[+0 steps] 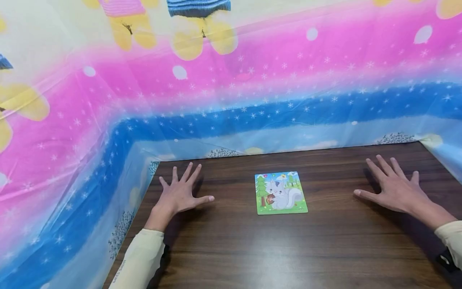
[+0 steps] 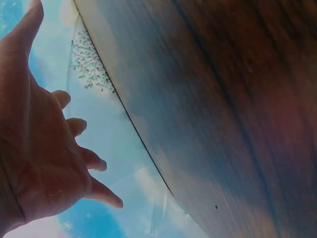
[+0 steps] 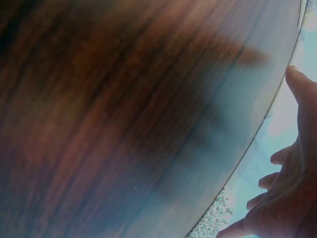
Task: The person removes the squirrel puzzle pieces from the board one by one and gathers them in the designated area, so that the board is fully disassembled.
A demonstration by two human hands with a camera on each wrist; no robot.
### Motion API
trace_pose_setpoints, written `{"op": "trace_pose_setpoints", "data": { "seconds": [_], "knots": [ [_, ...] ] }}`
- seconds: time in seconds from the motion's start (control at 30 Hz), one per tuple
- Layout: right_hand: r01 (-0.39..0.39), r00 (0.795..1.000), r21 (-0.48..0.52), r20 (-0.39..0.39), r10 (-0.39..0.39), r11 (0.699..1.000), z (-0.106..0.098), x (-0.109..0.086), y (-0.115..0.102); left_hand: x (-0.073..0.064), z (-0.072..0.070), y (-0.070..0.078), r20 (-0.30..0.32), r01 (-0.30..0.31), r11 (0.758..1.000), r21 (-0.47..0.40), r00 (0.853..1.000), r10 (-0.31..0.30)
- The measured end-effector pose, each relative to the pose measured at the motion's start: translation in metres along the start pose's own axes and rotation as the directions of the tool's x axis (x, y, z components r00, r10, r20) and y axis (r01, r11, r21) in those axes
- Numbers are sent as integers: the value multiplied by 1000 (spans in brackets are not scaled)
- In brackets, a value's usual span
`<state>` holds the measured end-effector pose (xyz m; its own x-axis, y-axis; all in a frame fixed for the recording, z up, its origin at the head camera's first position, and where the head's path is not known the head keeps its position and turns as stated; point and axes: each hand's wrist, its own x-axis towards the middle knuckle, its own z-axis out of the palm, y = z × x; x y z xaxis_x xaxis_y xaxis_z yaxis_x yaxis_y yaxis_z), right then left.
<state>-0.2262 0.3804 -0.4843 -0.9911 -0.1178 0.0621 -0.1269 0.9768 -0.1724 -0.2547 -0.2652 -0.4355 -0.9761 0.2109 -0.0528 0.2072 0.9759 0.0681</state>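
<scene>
A square picture board [image 1: 281,193] lies flat on the brown wooden table [image 1: 231,249], showing a white squirrel with a bushy tail among green trees. To its left my left hand [image 1: 177,195] is spread over the table with straight fingers and holds nothing. On the other side my right hand [image 1: 398,191] is likewise spread, its thumb pointing towards the board. Both palms face down. In the left wrist view the left hand [image 2: 42,134] shows its palm side, apart from the tabletop. The right hand [image 3: 285,183] appears at the edge of the right wrist view.
A patterned cloth [image 1: 231,92] in pink, blue and white, printed with snowflakes, hangs behind the table and along its left side. It also hangs at the right edge. Light sleeves [image 1: 138,259] cover both forearms, and a dark strap [image 1: 447,259] sits under the right wrist.
</scene>
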Motion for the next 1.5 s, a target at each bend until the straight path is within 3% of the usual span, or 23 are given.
{"op": "trace_pose_setpoints", "data": {
  "seconds": [0.23, 0.43, 0.6, 0.9, 1.0, 1.17, 1.33, 1.5],
  "knots": [
    [35, 999, -14, -39, -36, 999, 1, 5, -2, 4, 2, 4, -17, -27, 1000, -12, 1000, 26],
    [158, 984, 11, -86, -156, 987, -1, 13, -22, 9, 0, 18, -14, -157, 976, -152, 988, 156],
    [252, 967, 64, -58, -249, 965, 1, 23, -49, 19, -1, 41, 27, -258, 936, -240, 962, 272],
    [264, 961, 136, 47, -273, 955, 1, 41, -89, 44, 3, 96, 152, -367, 895, -253, 899, 411],
    [276, 956, 157, 61, -288, 948, 2, 46, -101, 48, 8, 109, 198, -372, 897, -238, 886, 420],
    [303, 945, 176, 68, -319, 937, 5, 50, -115, 50, 13, 123, 255, -370, 911, -183, 877, 407],
    [318, 942, 176, 51, -331, 932, 8, 55, -127, 49, 17, 127, 285, -385, 911, -146, 866, 411],
    [349, 931, 209, 34, -364, 913, 13, 64, -144, 48, 18, 127, 277, -383, 913, -142, 870, 408]
  ]
}}
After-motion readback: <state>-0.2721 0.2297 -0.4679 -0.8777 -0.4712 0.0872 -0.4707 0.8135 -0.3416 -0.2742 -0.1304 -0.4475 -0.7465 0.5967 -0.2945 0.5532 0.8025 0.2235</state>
